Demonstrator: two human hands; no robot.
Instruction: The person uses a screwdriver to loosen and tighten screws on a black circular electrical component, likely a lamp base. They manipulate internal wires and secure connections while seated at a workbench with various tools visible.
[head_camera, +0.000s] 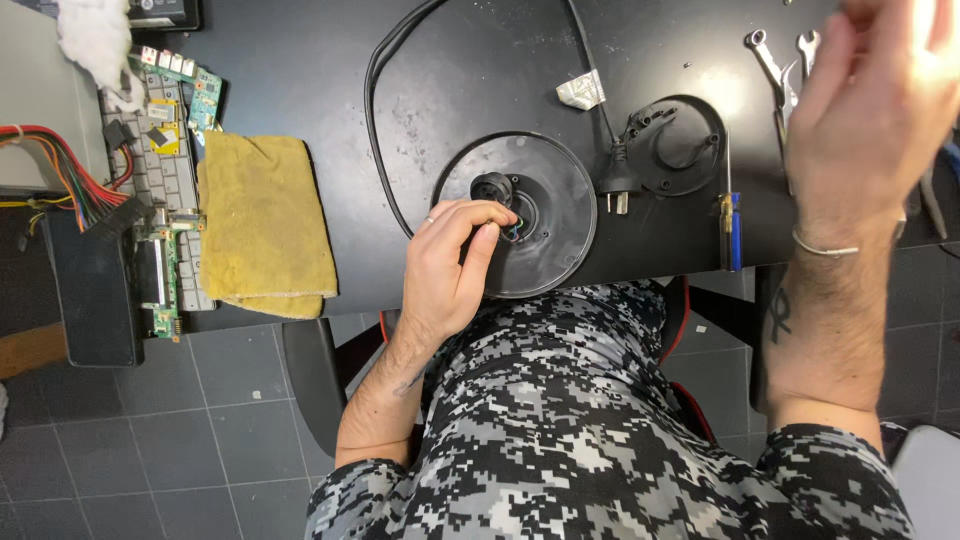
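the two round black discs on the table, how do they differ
The big disc is wider, lies at the table's near edge and has the left hand pinching small wires at its hub. The small disc is narrower, sits further back beside the plug, and no hand touches it; the right hand is raised, blurred. Both are black, round and lie flat.

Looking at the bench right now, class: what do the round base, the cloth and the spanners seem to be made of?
Round base: looks like black moulded plastic, a dull sheen with ridged rings. Cloth: soft woven fabric, mustard yellow, folded and nappy. Spanners: bright metal, probably steel, shiny and silvery. The left hand pinches small wires at the base's hub.
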